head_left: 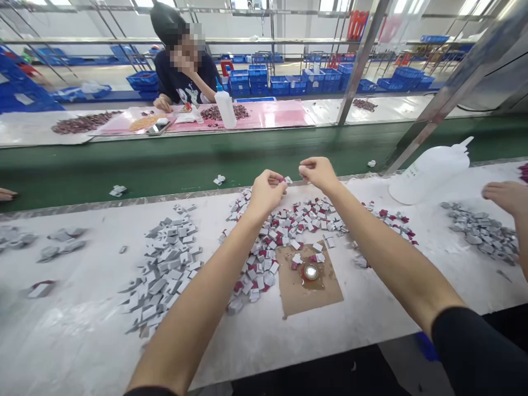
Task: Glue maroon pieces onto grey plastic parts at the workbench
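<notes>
My left hand [267, 191] reaches to the far edge of the worktable, its fingers closed on a small dark-red piece [282, 180]. Level with it, my right hand [319, 171] pinches a small whitish piece [302, 168]. A small grey-white piece [289, 180] shows between the hands, beside the left fingertips. Below them spreads a heap of small grey-and-dark-red pieces [289, 224]. Nearer to me lies a square of brown cardboard [292, 300], wet in the middle, with a small round shiny cap-like dish [311, 271] and a few pieces on it.
A pile of grey pieces [171, 258] lies left of my forearm. A green conveyor belt [165, 165] runs beyond the table, carrying scattered pieces. A white plastic bottle [431, 170] lies at the right, near another person's hand [507, 197]. A co-worker [181, 66] sits opposite.
</notes>
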A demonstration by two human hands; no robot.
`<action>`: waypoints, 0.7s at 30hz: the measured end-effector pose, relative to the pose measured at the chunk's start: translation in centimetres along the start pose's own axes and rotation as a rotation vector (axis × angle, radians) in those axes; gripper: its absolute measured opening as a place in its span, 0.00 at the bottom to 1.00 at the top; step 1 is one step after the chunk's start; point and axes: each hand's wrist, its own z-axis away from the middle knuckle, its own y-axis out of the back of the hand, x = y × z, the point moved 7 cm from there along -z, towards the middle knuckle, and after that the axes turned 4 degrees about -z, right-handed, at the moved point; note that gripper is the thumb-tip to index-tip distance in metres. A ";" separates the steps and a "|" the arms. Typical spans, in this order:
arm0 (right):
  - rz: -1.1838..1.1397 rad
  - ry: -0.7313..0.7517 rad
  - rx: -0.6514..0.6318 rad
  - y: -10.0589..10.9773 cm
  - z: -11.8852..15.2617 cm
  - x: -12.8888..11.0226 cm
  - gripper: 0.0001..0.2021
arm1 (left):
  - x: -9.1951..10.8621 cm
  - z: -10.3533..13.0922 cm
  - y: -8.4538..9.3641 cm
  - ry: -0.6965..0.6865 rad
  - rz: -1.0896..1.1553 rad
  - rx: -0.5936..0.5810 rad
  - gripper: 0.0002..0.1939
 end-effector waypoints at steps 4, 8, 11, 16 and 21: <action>-0.083 -0.028 -0.035 3.5 8.7 1.7 0.08 | -0.4 -6.3 -4.1 0.122 -0.042 -0.047 0.22; -0.105 -0.057 -0.055 4.7 19.6 4.1 0.16 | -0.1 -9.6 -7.8 0.172 -0.104 -0.091 0.23; -0.038 -0.009 0.086 5.1 26.2 6.3 0.17 | 0.4 -10.3 -8.8 0.177 -0.190 -0.091 0.23; 0.066 -0.009 0.199 6.1 31.6 11.1 0.18 | 1.3 -9.3 -7.7 0.118 -0.364 -0.071 0.23; 0.155 -0.095 0.181 7.5 32.8 14.6 0.20 | 2.4 -4.1 -4.9 -0.110 -0.505 -0.081 0.17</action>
